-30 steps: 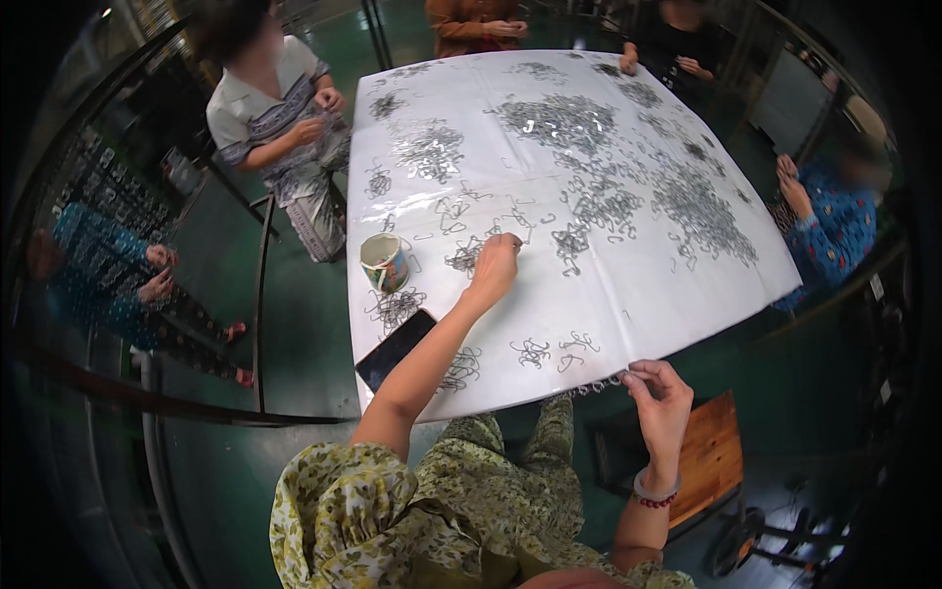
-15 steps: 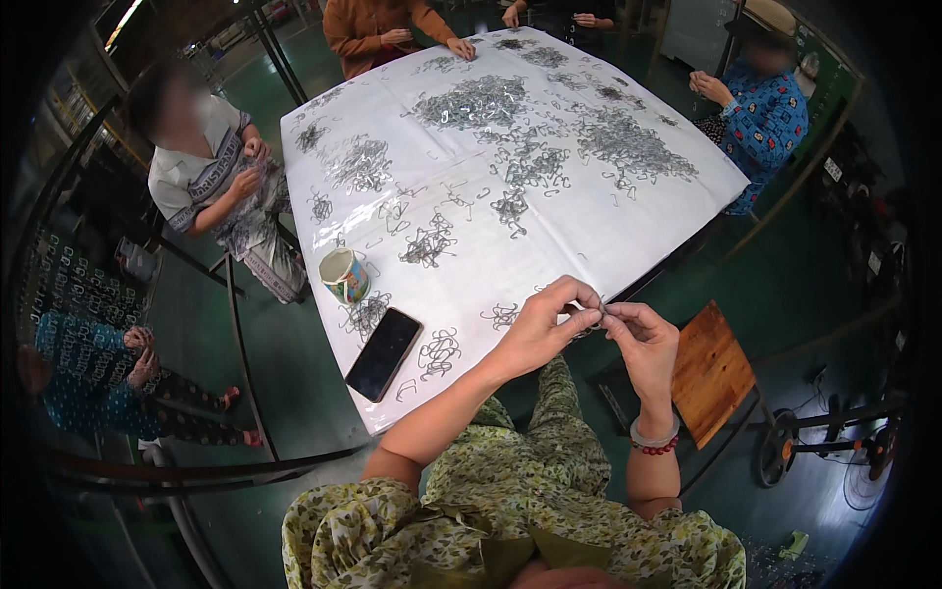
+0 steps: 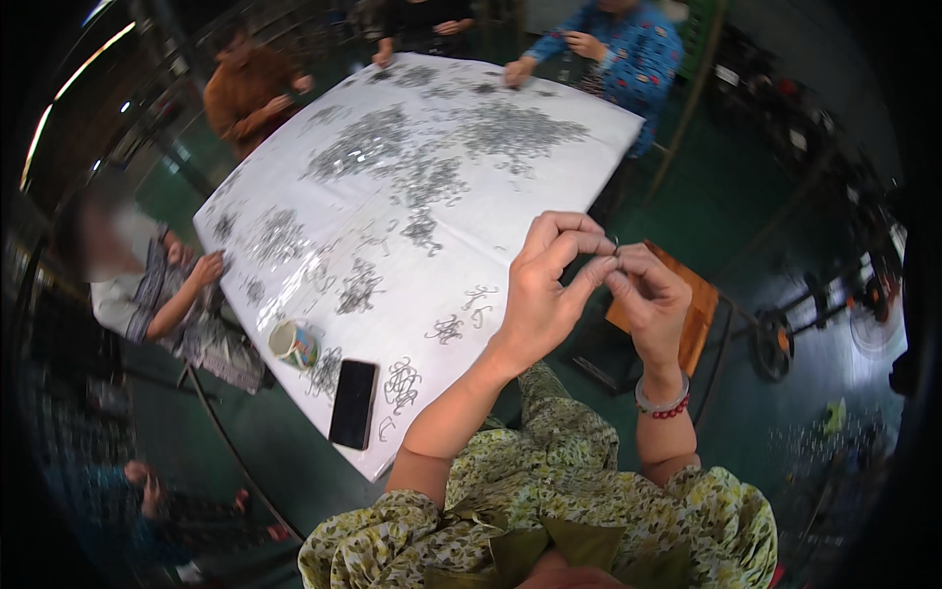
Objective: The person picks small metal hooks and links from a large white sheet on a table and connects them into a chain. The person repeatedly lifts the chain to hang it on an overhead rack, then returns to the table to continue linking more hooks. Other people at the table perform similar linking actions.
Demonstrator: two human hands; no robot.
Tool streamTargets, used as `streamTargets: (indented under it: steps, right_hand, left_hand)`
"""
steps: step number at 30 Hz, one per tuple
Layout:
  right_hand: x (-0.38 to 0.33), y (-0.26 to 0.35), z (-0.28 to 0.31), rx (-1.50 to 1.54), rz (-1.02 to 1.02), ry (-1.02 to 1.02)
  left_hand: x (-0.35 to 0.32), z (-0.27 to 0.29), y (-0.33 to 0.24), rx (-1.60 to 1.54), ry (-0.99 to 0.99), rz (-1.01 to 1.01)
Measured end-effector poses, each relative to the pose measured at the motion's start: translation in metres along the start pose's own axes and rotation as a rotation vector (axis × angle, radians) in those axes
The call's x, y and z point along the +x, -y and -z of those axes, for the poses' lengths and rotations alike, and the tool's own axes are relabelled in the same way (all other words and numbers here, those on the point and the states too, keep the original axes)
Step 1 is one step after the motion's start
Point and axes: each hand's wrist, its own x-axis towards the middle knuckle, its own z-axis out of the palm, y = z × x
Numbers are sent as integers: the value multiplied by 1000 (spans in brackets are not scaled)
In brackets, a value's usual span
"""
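Wire sits pinched where your left hand and right hand meet, past the three-o'clock edge of the table. One slackened pinch could drop it floorward.

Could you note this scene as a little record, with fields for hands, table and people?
Left hand: fingertips meeting the right hand
Between them: small dark piece, mostly hidden
White table: heaps of curved metal pieces
Left near corner: black phone, cup
Far side: person in blue, other people
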Motion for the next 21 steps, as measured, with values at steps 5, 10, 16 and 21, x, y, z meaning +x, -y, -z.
streamTargets:
  steps: [5, 10, 16, 21]
  right_hand:
    - [-6, 46, 51, -89, 16, -142]
    - [2, 105, 79, -78, 97, -295]
    - [-10, 167, 119, -183, 317, -433]
    - [-12, 199, 152, -342, 454, -542]
  left_hand:
    - [7, -28, -4, -221, 120, 258]
    - [-42, -31, 128, -72, 487, 550]
    - [-127, -41, 234, 77, 1051, 877]
    - [-163, -22, 313, 72, 862, 821]
